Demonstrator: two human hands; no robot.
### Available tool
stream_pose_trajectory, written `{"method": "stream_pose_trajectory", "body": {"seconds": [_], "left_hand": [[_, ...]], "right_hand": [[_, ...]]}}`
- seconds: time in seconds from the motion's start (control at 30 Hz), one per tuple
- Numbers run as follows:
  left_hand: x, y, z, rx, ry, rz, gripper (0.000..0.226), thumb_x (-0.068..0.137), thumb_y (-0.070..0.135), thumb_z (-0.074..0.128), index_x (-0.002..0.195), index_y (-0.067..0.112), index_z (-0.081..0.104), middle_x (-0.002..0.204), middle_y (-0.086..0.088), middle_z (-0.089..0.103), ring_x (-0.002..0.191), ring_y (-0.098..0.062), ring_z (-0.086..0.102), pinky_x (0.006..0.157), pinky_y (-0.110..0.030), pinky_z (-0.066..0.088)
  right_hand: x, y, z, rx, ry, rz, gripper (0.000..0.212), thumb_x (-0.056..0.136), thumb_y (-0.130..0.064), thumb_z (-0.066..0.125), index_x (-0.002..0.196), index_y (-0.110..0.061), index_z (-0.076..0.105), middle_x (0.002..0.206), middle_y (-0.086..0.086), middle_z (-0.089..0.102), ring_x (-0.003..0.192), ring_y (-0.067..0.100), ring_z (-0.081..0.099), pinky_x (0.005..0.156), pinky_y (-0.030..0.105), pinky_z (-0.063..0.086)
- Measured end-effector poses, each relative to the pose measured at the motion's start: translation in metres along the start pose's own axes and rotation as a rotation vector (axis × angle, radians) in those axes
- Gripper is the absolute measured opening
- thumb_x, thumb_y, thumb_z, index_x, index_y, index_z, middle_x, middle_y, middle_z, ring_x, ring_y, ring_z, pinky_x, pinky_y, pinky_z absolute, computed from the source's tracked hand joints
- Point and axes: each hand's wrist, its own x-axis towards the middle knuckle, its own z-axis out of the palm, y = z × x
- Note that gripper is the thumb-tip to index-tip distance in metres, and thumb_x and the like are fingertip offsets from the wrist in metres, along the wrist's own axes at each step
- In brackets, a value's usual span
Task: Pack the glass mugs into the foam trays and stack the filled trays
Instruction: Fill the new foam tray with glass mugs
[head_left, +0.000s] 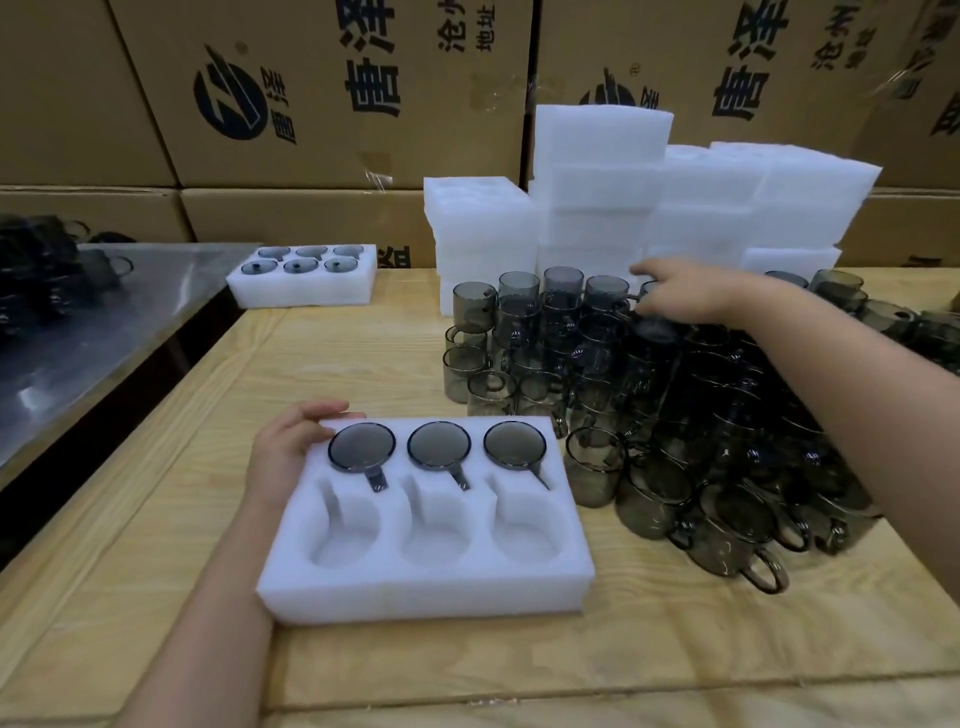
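Note:
A white foam tray (426, 592) lies on the wooden table in front of me. Its far row holds three smoky glass mugs (439, 445) upside down, and the three near pockets are empty. My left hand (283, 452) grips the tray's far left corner, fingers curled over the edge. To the right stands a dense pile of loose glass mugs (675, 415), stacked in layers. My right hand (685, 296) reaches over the pile's far side, thumb and fingers closed round a glass mug (655, 325) on top.
A filled foam tray (301, 291) sits at the back left, beside a steel table (104, 322) carrying more dark mugs. Stacks of empty foam trays (602, 171) rise behind the pile. Cardboard boxes (322, 93) wall off the back.

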Motion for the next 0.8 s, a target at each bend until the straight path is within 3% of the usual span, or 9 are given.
{"method": "stream_pose_trajectory", "body": {"seconds": [0.07,0.2,0.27,0.37,0.43,0.53,0.63,0.8], "left_hand": [[0.001,-0.001,0.0,0.01,-0.004,0.016,0.032,0.077,-0.01,0.041,0.084,0.006,0.067,0.089,-0.017,0.072,0.079,-0.032,0.066,0.074,-0.038,0.051],[0.0,-0.001,0.0,0.002,-0.023,0.018,0.032,0.077,-0.01,0.04,0.085,0.006,0.067,0.087,-0.015,0.072,0.076,-0.03,0.067,0.069,-0.034,0.054],[0.0,0.0,0.0,-0.003,-0.03,0.014,0.032,0.077,-0.01,0.04,0.086,0.005,0.067,0.087,-0.014,0.073,0.075,-0.029,0.067,0.065,-0.032,0.055],[-0.001,0.001,0.001,-0.018,-0.033,0.0,0.032,0.077,-0.01,0.04,0.087,0.004,0.066,0.086,-0.014,0.073,0.072,-0.027,0.068,0.06,-0.029,0.056],[-0.001,0.001,0.001,-0.015,-0.035,-0.001,0.031,0.077,-0.01,0.04,0.087,0.004,0.066,0.085,-0.014,0.073,0.072,-0.027,0.068,0.058,-0.028,0.056],[0.0,0.002,0.0,0.004,-0.034,0.005,0.031,0.077,-0.009,0.04,0.088,0.003,0.066,0.084,-0.014,0.073,0.072,-0.026,0.068,0.058,-0.027,0.055],[-0.001,0.002,0.0,0.005,-0.039,0.006,0.03,0.078,-0.008,0.04,0.09,0.003,0.066,0.083,-0.013,0.073,0.07,-0.025,0.068,0.057,-0.027,0.055],[-0.003,0.003,0.002,-0.008,-0.043,0.001,0.029,0.079,-0.008,0.04,0.09,0.002,0.065,0.08,-0.012,0.073,0.066,-0.024,0.068,0.055,-0.025,0.055]], "right_hand": [[0.0,0.001,0.003,-0.087,0.007,-0.031,0.055,0.089,-0.006,0.049,0.143,-0.011,0.037,0.143,0.014,0.042,0.127,0.029,0.042,0.092,0.029,0.035],[-0.003,0.0,0.001,-0.146,0.071,-0.06,0.051,0.093,-0.018,0.056,0.14,-0.009,0.04,0.141,0.016,0.045,0.128,0.031,0.043,0.102,0.034,0.034],[-0.013,-0.005,-0.005,-0.141,0.185,-0.099,0.051,0.091,-0.027,0.059,0.138,-0.012,0.043,0.137,0.017,0.047,0.125,0.034,0.044,0.102,0.038,0.035],[-0.051,-0.024,-0.007,-0.067,0.352,-0.258,0.049,0.084,-0.046,0.061,0.127,-0.024,0.053,0.116,0.003,0.058,0.101,0.026,0.055,0.083,0.034,0.043],[-0.089,-0.043,0.004,0.119,0.255,-0.379,0.046,0.07,-0.063,0.057,0.11,-0.04,0.058,0.097,-0.018,0.06,0.08,0.006,0.057,0.067,0.024,0.042],[-0.132,-0.064,0.035,0.226,0.059,-0.462,0.045,0.055,-0.077,0.055,0.091,-0.05,0.06,0.084,-0.025,0.062,0.074,-0.005,0.059,0.067,0.018,0.048],[-0.146,-0.066,0.069,0.243,-0.014,-0.474,0.035,0.06,-0.067,0.062,0.089,-0.048,0.062,0.083,-0.023,0.062,0.071,-0.001,0.058,0.066,0.017,0.048],[-0.149,-0.061,0.098,0.244,0.073,-0.435,0.047,0.066,-0.064,0.059,0.101,-0.033,0.066,0.084,-0.015,0.061,0.068,-0.003,0.051,0.063,0.015,0.041]]}}
